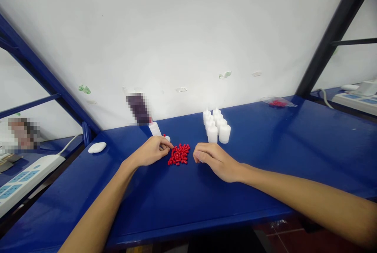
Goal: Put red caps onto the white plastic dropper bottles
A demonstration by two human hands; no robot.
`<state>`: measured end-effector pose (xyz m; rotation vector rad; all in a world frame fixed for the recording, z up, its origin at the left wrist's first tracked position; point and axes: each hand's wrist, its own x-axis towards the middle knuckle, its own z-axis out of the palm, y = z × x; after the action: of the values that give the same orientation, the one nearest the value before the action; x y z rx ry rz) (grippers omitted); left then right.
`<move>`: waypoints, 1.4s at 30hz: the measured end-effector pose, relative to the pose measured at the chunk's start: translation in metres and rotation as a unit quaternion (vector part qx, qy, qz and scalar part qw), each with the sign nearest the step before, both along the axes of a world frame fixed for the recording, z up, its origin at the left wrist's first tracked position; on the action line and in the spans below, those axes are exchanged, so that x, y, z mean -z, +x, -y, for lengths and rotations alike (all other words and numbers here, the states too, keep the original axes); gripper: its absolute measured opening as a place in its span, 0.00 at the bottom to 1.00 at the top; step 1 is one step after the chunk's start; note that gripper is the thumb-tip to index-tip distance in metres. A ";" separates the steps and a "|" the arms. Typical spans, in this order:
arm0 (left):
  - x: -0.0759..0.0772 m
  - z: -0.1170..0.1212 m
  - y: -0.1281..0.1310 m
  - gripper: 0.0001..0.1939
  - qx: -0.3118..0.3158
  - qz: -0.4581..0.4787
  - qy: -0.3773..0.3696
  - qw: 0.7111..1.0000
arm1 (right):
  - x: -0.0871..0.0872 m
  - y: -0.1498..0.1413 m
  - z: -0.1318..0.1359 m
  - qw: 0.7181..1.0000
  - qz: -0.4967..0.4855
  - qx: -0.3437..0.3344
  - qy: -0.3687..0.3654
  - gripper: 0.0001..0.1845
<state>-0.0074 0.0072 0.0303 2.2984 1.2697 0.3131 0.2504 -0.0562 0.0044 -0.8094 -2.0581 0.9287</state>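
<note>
My left hand [153, 151] reaches to the left edge of a pile of small red caps [179, 154], fingers loosely stretched and slightly apart, nothing seen in them. To the right of the pile, my right hand [216, 161] is closed, its fingers curled under. A sliver of white shows beneath these fingers, too little to name. Just behind the right hand stand several white bottles [212, 133] with narrow tips, grouped upright. Beyond the left hand, a white bottle with a red tip [154, 128] lies near another white piece [167, 138], partly hidden by the hand.
The blue table [176, 206] meets a white wall behind. A white rounded object [97, 148] lies at the left. A clear bag with red pieces [277, 103] rests at the back right. Power strips [26, 180] and frame posts [332, 29] stand at the sides.
</note>
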 end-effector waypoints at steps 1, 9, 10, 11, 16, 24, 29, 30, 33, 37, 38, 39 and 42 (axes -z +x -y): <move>-0.001 0.001 0.000 0.14 -0.003 -0.003 0.004 1.000 | 0.000 0.000 0.000 1.000 0.001 0.000 -0.001 0.21; -0.004 0.004 0.004 0.15 -0.034 0.002 0.009 0.999 | 0.000 -0.001 0.000 1.000 0.001 0.004 0.006 0.22; -0.004 0.004 0.004 0.14 -0.036 -0.002 0.010 0.999 | -0.001 -0.001 0.000 1.000 0.001 0.004 0.007 0.22; -0.004 0.004 0.004 0.14 -0.037 -0.006 0.012 0.999 | -0.001 -0.001 0.000 1.000 0.001 0.004 0.007 0.22; -0.004 0.005 0.004 0.12 -0.017 -0.025 0.025 0.999 | -0.002 0.000 0.001 1.000 -0.004 0.003 0.000 0.21; -0.007 0.009 -0.004 0.09 0.009 -0.050 0.053 0.997 | -0.003 -0.001 0.002 0.999 -0.022 0.030 0.002 0.20; -0.010 0.008 -0.012 0.07 0.023 -0.076 0.018 0.997 | -0.001 -0.002 0.000 0.999 -0.030 0.028 -0.017 0.20; -0.010 0.008 -0.012 0.08 0.025 -0.074 0.010 0.997 | -0.001 -0.002 0.000 0.999 -0.029 0.025 -0.021 0.20; -0.010 0.009 -0.011 0.08 0.024 -0.068 0.013 0.997 | 0.000 -0.002 -0.001 0.999 -0.025 0.019 -0.022 0.21; -0.013 0.013 -0.006 0.10 0.028 -0.060 0.012 0.998 | 0.002 -0.001 -0.001 0.999 -0.021 0.014 -0.021 0.21; -0.014 0.014 -0.005 0.10 0.034 -0.059 0.008 0.998 | 0.002 -0.001 -0.001 0.999 -0.020 0.011 -0.022 0.21; -0.015 0.015 -0.004 0.10 0.040 -0.059 0.004 0.997 | 0.003 -0.001 -0.001 1.000 -0.019 0.008 -0.022 0.21; -0.014 0.015 -0.003 0.09 0.048 -0.057 0.000 0.997 | 0.002 -0.001 0.000 1.000 -0.010 0.009 -0.015 0.20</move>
<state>-0.0108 -0.0081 0.0446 2.3979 1.2076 0.1501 0.2490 -0.0561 0.0029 -0.8298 -2.0206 0.9553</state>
